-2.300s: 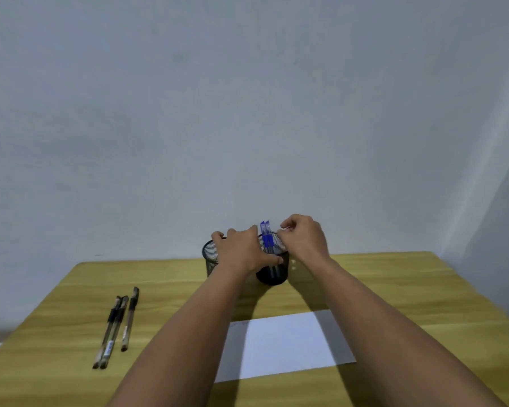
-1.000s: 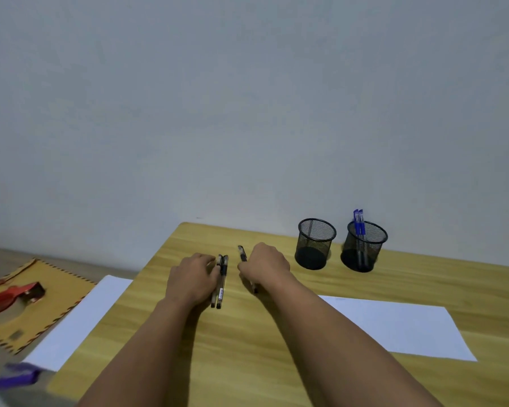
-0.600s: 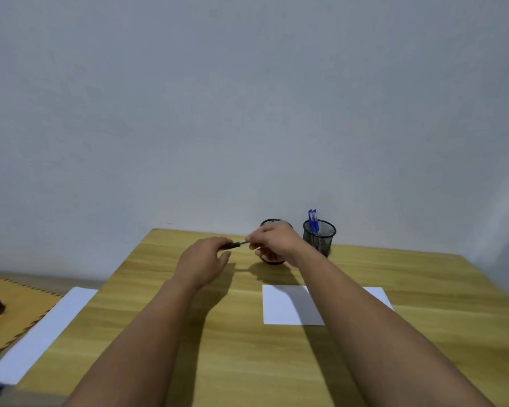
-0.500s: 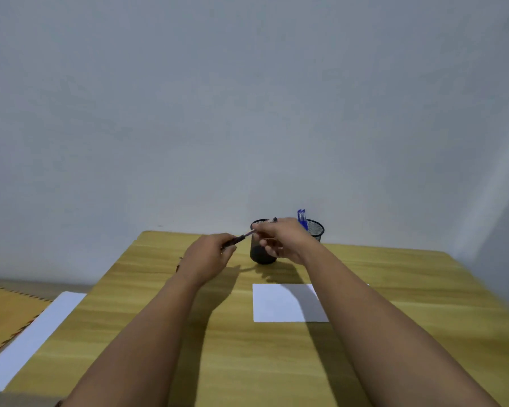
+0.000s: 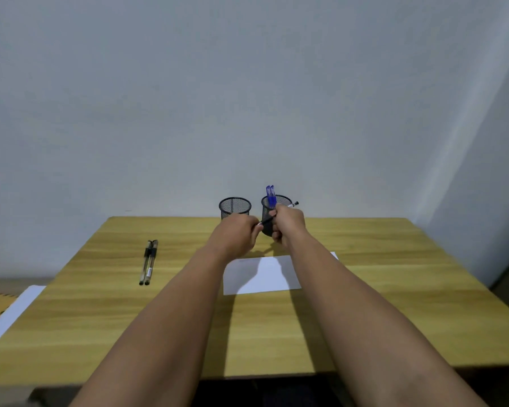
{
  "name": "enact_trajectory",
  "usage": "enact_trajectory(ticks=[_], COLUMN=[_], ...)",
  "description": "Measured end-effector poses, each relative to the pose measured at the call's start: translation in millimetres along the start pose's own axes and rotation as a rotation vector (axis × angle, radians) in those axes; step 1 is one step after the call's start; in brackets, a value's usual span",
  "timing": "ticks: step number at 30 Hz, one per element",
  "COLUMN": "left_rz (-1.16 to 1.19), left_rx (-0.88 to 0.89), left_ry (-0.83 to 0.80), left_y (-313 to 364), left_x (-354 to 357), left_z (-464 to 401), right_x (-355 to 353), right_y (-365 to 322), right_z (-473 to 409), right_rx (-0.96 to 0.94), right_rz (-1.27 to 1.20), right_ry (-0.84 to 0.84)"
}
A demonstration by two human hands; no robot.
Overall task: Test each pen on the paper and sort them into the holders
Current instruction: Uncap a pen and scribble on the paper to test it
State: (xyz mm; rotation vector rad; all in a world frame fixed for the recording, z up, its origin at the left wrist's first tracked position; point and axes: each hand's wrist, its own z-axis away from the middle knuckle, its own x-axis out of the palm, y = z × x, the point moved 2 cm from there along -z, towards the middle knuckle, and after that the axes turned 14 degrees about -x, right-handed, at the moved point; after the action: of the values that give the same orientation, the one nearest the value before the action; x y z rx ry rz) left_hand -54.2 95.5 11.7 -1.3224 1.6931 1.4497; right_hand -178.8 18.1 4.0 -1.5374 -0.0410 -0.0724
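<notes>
Taking the paper as the mark: well to its left on the surface lie two spare pens, side by side and touching. Past its far edge stands an empty mesh holder. In front of that the left hand is curled, fingertips pinching one end of a black pen, probably the cap. The right hand grips the barrel, its tail poking out beyond the knuckles. Behind it the second holder has blue pens standing in it. The pen looks light, stiff and smooth, so I'd hold the barrel mid-length and pull the cap straight off; a slanted tug might slip.
</notes>
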Motion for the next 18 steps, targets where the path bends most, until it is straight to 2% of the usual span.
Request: enact_trajectory(ticks=[12,18], left_rz=[0.108,0.185], left_rx=[-0.106,-0.161], left_ry=[-0.113,-0.227], left_y=[2,15], left_x=[16,8], left_z=[-10,-17], right_x=[0,1], right_y=[18,12], right_z=[-23,-30], right_rx=[0.038,0.045], right_rz=[-0.003,-0.007], right_ry=[0.007,0.094])
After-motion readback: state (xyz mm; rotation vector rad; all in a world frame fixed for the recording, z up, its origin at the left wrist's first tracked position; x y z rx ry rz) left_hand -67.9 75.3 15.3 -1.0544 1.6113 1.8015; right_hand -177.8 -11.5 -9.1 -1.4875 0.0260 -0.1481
